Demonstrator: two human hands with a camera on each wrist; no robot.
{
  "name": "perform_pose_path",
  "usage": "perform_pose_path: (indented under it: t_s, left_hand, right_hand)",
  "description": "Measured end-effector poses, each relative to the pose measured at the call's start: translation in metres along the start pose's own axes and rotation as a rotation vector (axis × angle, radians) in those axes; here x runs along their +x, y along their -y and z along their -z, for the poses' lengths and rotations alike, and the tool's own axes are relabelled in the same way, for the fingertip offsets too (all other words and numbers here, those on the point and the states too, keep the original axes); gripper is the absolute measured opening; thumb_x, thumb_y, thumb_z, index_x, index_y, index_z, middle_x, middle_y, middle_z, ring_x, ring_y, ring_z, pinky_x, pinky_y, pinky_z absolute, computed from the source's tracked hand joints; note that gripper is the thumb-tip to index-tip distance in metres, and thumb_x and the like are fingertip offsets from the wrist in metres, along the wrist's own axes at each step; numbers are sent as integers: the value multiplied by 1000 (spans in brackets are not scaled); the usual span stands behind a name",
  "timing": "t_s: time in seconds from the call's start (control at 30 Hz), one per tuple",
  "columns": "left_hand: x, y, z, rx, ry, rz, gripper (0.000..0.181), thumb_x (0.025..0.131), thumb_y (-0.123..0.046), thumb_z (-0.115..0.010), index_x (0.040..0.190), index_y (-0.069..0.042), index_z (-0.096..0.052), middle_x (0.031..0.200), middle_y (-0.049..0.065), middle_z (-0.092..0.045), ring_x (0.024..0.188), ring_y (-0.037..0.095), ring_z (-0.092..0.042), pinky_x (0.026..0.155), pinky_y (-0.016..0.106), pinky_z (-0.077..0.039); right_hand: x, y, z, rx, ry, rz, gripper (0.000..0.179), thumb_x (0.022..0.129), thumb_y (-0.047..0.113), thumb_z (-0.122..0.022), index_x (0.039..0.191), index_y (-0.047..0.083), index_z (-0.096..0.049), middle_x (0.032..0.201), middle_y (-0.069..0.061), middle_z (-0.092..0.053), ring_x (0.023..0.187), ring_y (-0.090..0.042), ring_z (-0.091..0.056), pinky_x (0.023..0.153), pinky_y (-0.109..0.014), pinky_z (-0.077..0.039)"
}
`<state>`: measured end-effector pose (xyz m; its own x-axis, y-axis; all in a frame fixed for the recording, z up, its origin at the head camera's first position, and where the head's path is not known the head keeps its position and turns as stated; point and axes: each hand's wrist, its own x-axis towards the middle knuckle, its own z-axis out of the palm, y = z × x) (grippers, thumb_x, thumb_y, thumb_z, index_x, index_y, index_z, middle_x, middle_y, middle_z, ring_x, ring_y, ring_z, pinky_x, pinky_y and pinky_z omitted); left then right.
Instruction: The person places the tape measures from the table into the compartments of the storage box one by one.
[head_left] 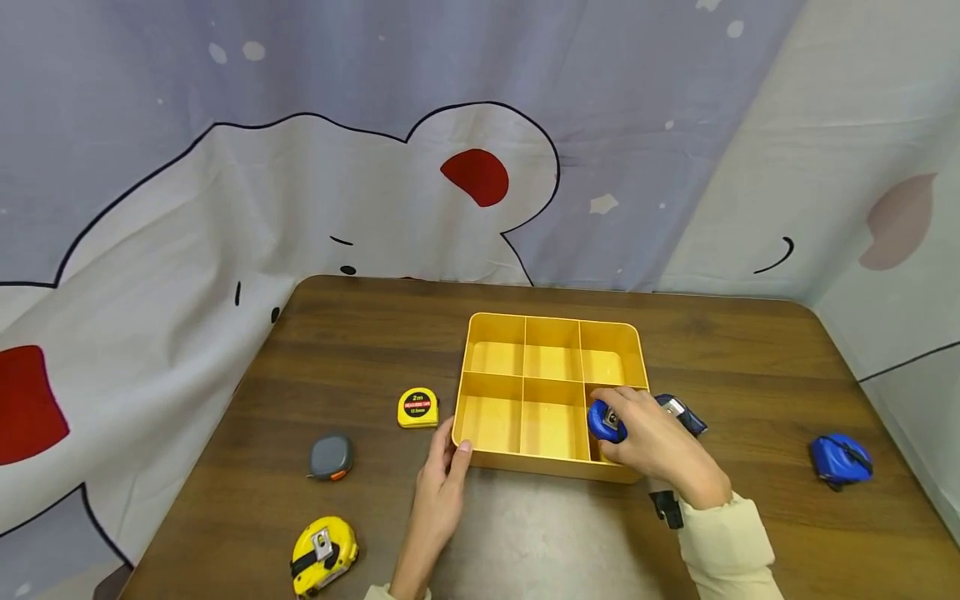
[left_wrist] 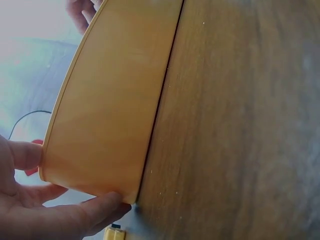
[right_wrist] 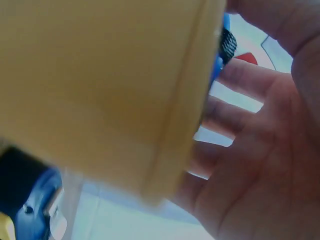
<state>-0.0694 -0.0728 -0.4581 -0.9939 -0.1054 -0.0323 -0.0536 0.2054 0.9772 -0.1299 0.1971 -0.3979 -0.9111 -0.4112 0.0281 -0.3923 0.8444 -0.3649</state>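
Observation:
A yellow divided box (head_left: 555, 467) with several compartments sits on the wooden table. My left hand (head_left: 438, 492) grips its front left corner, thumb at the rim and fingers around the outer wall, as the left wrist view also shows along the box's side (left_wrist: 110, 110). My right hand (head_left: 648, 437) holds a blue tape measure (head_left: 602, 421) by its sides, in the front right compartment. In the right wrist view, the box wall (right_wrist: 100, 90) hides most of that tape measure, with only a blue edge (right_wrist: 217, 65) visible near the fingers.
A dark blue tape measure (head_left: 686, 417) lies just right of the box, partly behind my right hand. Farther right is another blue tape measure (head_left: 842, 459). On the left lie a small yellow tape measure (head_left: 417, 407), a grey one (head_left: 331, 457) and a larger yellow one (head_left: 322, 554).

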Motion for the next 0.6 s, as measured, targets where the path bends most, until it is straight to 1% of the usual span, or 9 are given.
perform_pose_path:
  t_s: [0.13,0.17,0.2,0.37,0.4,0.43,0.6]
  left_hand:
    - [-5,-20,2,4,4,8,42,98,-18,-44,137,-4,-36,136,21,-43,122,34,-44,97,48,-37]
    - [-5,-19,2,5,4,1,43,98,-20,-44,137,-6,-36,136,20,-43,122,33,-44,97,47,-37]
    - [-5,-20,3,9,4,-1,43,98,-20,-44,137,-5,-36,136,20,-44,122,33,-45,97,47,-37]
    - [1,7,1,23,-12,-30,45,97,-31,-44,137,-14,-37,136,13,-45,121,26,-47,96,44,-39]
    - [1,8,1,28,-10,-30,45,97,-31,-44,138,-14,-37,136,13,-45,121,26,-47,96,44,-40]
    - [2,12,1,27,-10,-33,45,97,-34,-44,138,-16,-37,137,11,-45,121,24,-47,96,43,-40]
    - [1,13,0,3,9,-33,47,96,-39,-43,138,-18,-36,138,10,-44,123,24,-45,97,43,-38]
  right_hand:
    - [3,1,-4,-5,26,-21,59,70,19,-76,123,4,-54,118,-16,-56,97,-29,-53,78,-43,-47]
    - [3,2,-4,-13,29,-29,60,70,19,-76,123,4,-53,118,-16,-56,98,-29,-53,79,-44,-46]
    - [3,2,-5,-22,31,-34,60,70,20,-77,123,5,-53,119,-15,-56,98,-29,-53,79,-44,-46]
    - [6,3,-7,-77,54,-34,61,71,23,-77,125,7,-53,118,-11,-57,101,-29,-53,78,-45,-47]
    - [6,2,-8,-89,59,-32,61,71,24,-77,125,8,-53,117,-10,-57,100,-29,-54,78,-44,-47]
    - [7,2,-9,-96,67,-34,61,71,24,-77,125,8,-53,115,-10,-58,99,-29,-54,77,-44,-47]
    - [7,-1,-14,-98,103,-42,60,71,24,-77,123,5,-53,112,-11,-60,95,-26,-57,77,-42,-48]
